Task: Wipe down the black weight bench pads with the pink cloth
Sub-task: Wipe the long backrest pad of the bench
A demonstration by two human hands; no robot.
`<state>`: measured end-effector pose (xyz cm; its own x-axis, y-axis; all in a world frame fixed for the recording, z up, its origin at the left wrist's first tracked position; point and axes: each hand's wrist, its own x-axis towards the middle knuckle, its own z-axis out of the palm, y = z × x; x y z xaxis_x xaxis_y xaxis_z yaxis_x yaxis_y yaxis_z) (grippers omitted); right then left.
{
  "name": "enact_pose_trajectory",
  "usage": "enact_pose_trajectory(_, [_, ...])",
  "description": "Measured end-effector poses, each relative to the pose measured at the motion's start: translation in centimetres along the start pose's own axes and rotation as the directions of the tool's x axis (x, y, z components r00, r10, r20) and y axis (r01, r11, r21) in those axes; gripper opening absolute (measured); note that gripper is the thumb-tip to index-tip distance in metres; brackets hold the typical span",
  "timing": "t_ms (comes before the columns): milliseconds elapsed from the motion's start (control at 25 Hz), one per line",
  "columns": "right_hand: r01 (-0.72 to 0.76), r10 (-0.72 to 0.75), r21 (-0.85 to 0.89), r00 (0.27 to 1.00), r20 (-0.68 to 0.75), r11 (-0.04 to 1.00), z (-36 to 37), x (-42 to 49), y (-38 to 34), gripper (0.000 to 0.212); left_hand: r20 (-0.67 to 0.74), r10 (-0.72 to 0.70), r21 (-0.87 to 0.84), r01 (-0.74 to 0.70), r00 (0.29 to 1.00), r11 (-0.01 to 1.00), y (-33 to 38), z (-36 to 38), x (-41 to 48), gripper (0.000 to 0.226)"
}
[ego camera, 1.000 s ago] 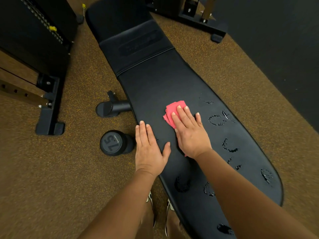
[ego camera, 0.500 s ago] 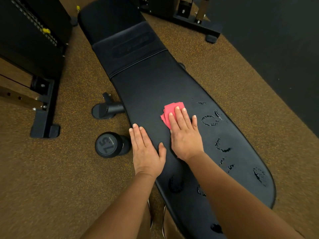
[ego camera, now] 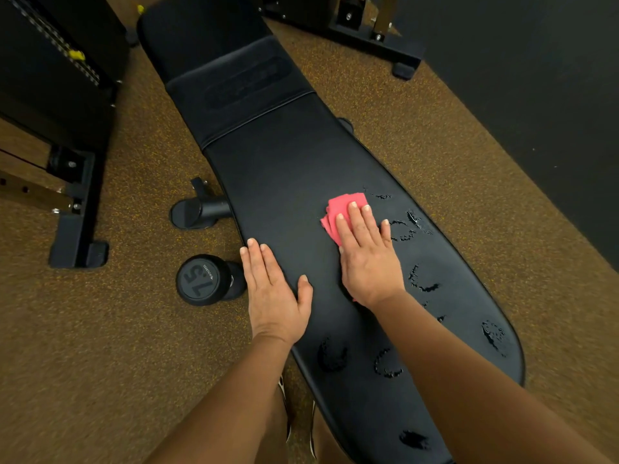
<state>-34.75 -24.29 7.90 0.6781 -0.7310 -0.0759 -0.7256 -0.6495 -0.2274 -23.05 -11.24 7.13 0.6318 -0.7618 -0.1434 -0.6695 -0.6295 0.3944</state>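
A long black weight bench pad (ego camera: 284,169) runs from the near right to the far left, with a second pad (ego camera: 204,35) beyond a seam. My right hand (ego camera: 368,256) lies flat with straight fingers on a folded pink cloth (ego camera: 341,205), pressing it onto the pad's middle. Most of the cloth is hidden under the palm. Wet ring-shaped marks (ego camera: 422,279) dot the pad to the right of and behind that hand. My left hand (ego camera: 274,293) rests flat on the pad's left edge.
A black dumbbell (ego camera: 201,279) marked 15 lies on the brown floor just left of my left hand. The bench's foot tube (ego camera: 197,212) sticks out beside it. Rack frames stand at the left (ego camera: 77,229) and far right (ego camera: 385,38). A dark wall (ego camera: 536,95) runs along the right.
My right hand has slid the pink cloth a little to the right, toward the wet marks. My left hand has stayed flat on the pad's left edge.
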Motion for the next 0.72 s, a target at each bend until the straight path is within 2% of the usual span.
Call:
enact_pose_trajectory(160, [0.188, -0.188, 0.014, 0.982, -0.024, 0.982, 0.0, -1.8, 1.7, 0.050, -0.003, 0.005, -0.004, -0.005, 1.000, 1.000, 0.0, -0.1, 0.0, 0.084])
enact_pose_trajectory(240, [0.209, -0.208, 0.004, 0.978, -0.027, 0.978, -0.4, -2.1, 2.4, 0.050, -0.002, 0.004, -0.003, -0.004, 1.000, 1.000, 0.0, -0.1, -0.1, 0.084])
enact_pose_trajectory(320, [0.112, -0.112, 0.000, 0.994, -0.007, 0.994, -0.5, -1.4, 1.8, 0.051, 0.000, 0.004, -0.001, -0.004, 1.000, 1.000, 0.0, -0.1, 0.0, 0.084])
enact_pose_trajectory(440, [-0.109, 0.109, 0.020, 0.994, 0.008, 0.994, -0.4, 0.9, -0.1, 0.053, 0.003, 0.009, 0.003, -0.009, 1.000, 1.000, 0.1, -0.1, 0.0, 0.084])
enact_pose_trajectory(480, [-0.129, 0.128, 0.027, 0.992, 0.010, 0.991, -0.3, 1.5, -0.4, 0.054, 0.000, 0.007, 0.004, -0.007, 1.000, 1.000, 0.0, -0.1, 0.0, 0.084])
enact_pose_trajectory(520, [-0.098, 0.098, 0.028, 0.995, 0.009, 0.995, -0.3, 1.8, -0.4, 0.054, -0.002, 0.007, 0.001, -0.007, 1.000, 1.000, 0.0, 0.0, 0.0, 0.084])
enact_pose_trajectory(640, [0.172, -0.172, 0.030, 0.985, -0.031, 0.985, -0.3, 1.2, 1.8, 0.051, -0.013, 0.016, -0.011, -0.016, 1.000, 1.000, 0.0, 0.0, 0.0, 0.083])
enact_pose_trajectory(680, [0.216, -0.215, 0.019, 0.976, -0.041, 0.976, -0.4, 0.9, 2.7, 0.050, -0.013, 0.016, -0.014, -0.016, 1.000, 1.000, 0.0, 0.0, 0.0, 0.083])
enact_pose_trajectory(720, [0.197, -0.196, 0.016, 0.980, -0.043, 0.980, -0.5, 0.7, 3.2, 0.049, -0.013, 0.017, -0.015, -0.017, 1.000, 1.000, 0.0, 0.0, 0.0, 0.083])
